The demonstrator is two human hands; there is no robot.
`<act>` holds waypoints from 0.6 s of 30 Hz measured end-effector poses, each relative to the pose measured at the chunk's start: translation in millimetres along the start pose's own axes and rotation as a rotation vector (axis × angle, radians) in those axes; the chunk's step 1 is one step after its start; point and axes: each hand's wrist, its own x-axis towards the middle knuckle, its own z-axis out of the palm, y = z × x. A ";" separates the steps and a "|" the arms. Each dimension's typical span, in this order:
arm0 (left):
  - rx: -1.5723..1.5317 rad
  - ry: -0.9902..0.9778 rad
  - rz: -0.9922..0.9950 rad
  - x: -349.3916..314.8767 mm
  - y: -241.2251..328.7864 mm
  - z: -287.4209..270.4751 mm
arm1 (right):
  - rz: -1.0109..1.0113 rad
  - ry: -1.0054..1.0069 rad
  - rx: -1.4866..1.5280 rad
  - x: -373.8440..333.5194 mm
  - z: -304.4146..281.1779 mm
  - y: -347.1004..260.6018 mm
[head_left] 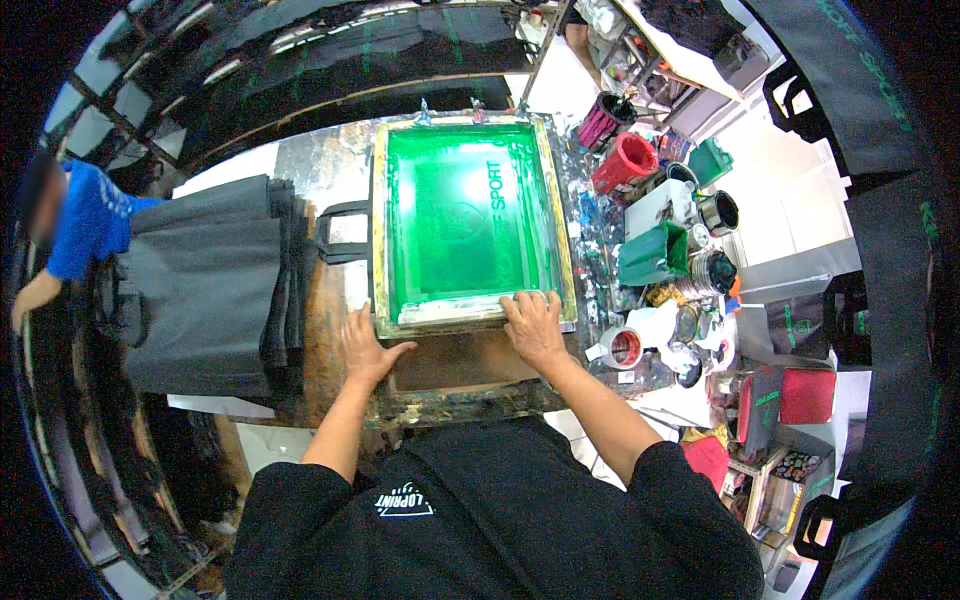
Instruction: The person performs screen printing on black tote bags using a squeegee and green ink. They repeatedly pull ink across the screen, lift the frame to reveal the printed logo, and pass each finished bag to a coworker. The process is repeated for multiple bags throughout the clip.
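Observation:
A screen printing frame (pixel 381 215) with a pale, paint-stained wooden rim lies on the worktable before me; its mesh is coated with bright green ink and shows dark lettering. The fingers of my right hand (pixel 535 328) curl over the near edge of this frame, toward its right corner. By the near left corner, my left hand (pixel 368 345) has its fingers stretched out and its thumb apart, holding nothing. A black bag handle (pixel 343 211) sticks out from under the frame's left side; the rest of that bag is hidden.
Stacked black fabric bags (pixel 205 290) lie to the left, near a person in a blue shirt (pixel 90 225). Ink containers crowd the right side, including a red bucket (pixel 625 163) and a green tub (pixel 652 255). Clamps (pixel 478 110) stand at the frame's far edge.

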 end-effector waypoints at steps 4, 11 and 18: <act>0.021 -0.206 -0.091 -0.4 -26.3 9.3 | 0.009 0.026 0.071 -1.1 4.5 1.0; -0.072 0.000 -0.016 -16.4 -22.3 0.7 | -0.017 0.001 0.136 15.0 -36.6 3.0; -0.716 0.133 -0.207 23.9 27.4 -54.2 | -0.052 0.140 0.082 68.1 -130.6 8.4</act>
